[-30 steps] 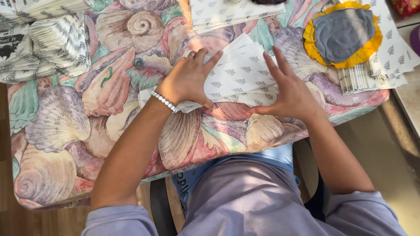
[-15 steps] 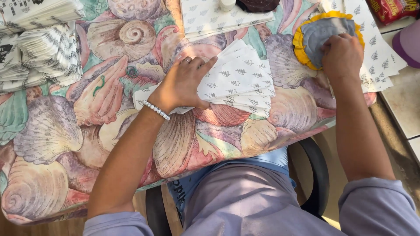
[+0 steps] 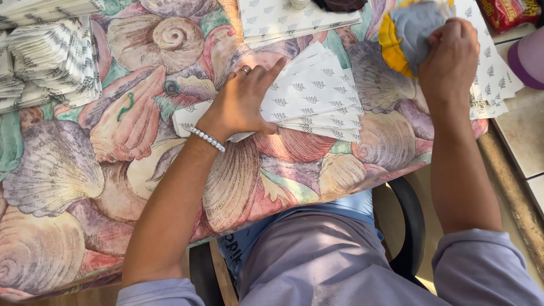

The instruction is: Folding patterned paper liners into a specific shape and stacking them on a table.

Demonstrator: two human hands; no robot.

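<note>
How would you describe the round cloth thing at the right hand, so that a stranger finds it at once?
Look at the seashell-patterned tablecloth, then its far right corner. There the right hand grips a round pad, grey in the middle with a yellow rim. Everything beside it is flat white patterned paper.

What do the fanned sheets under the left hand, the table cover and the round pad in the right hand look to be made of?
Fanned sheets: thin matte paper, white with small leaf prints, crisp edges.
Table cover: probably woven cloth, seashell print, draping over the edge.
Round pad: seemingly soft fabric, grey centre, yellow ruffled rim, crumpling in the right hand.
</note>
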